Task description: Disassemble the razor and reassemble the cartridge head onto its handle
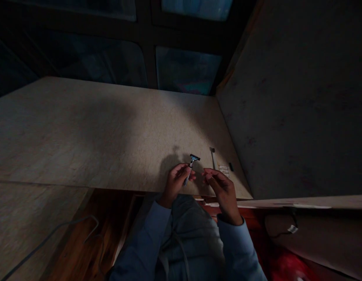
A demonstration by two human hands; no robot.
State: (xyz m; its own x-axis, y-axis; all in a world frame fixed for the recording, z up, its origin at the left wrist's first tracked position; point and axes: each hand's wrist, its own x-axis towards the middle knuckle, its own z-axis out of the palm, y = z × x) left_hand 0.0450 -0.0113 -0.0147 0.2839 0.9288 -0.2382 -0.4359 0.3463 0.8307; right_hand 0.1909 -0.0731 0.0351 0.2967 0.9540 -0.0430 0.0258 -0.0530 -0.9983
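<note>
Dim room, pale table [81, 128] lit in one patch near its front edge, seen from above. Nearest the camera, blue sleeves [146, 242] and a grey lap, wood floor and a loose cable [52, 234] to the left, something red low on the right. Just past the sleeves, left hand [176, 181] curled round the handle of a razor [190, 168], thumb and fingers pinching it, head up and tilted away over the table edge. Right hand [220, 185] just beside, holding nothing that can be made out, fingers loosely bent with the tips drawn toward the thumb, close to the razor but apart from it. Razor lifted clear of the table, cartridge seemingly in place; whether anything has been fitted or removed cannot be told in this light. On the table right of the hands, a thin dark stick [212, 156], a small clear packet [224, 170] and a tiny black piece [231, 166], all untouched, so the work looks barely begun. Farther off, a tall board [300, 101] rising at right, dark window panes [187, 70] behind.
</note>
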